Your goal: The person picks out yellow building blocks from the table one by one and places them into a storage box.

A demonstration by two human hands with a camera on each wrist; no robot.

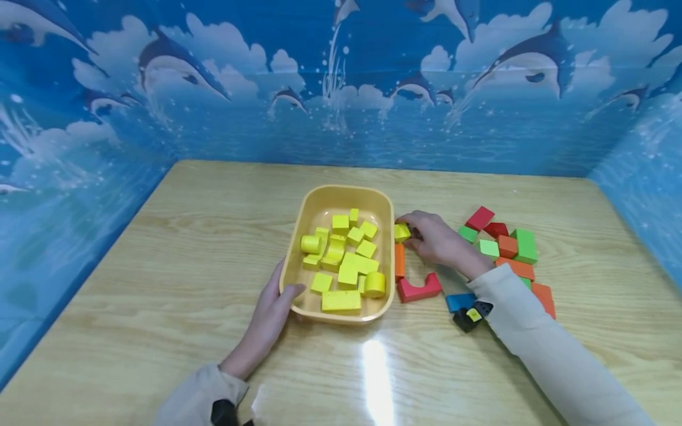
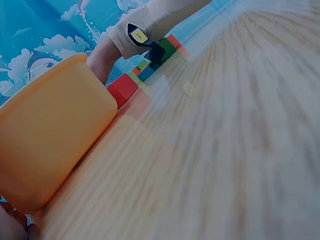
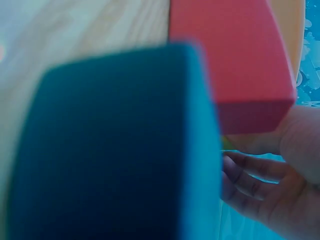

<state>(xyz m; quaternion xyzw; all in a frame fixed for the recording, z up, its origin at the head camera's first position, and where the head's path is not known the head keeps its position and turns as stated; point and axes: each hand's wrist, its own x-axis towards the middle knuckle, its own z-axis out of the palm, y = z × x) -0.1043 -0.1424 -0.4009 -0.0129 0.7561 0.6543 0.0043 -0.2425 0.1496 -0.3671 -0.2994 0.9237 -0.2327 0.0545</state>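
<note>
A yellow-orange plastic bin (image 1: 345, 320) stands on the table with several yellow blocks (image 1: 341, 300) inside. My left hand (image 1: 269, 310) grips its near-left corner, thumb over the rim; in the left wrist view only a bit of that hand (image 2: 12, 225) shows below the bin wall (image 2: 55, 135). Just outside the bin's right side, my right hand (image 1: 434, 236) pinches a yellow block (image 1: 402, 232) between thumb and fingers. In the right wrist view a blue block (image 3: 110, 145) and a red block (image 3: 235, 55) cover much of the right hand (image 3: 280, 185).
Beside the bin's right wall lie an orange block (image 1: 399, 261) and a red arch block (image 1: 420, 289). A blue block (image 1: 460, 302) sits near the right wrist. Several red, green and orange blocks (image 1: 526, 245) cluster right of the forearm. Dolphin-printed sheets (image 1: 341, 136) border the table.
</note>
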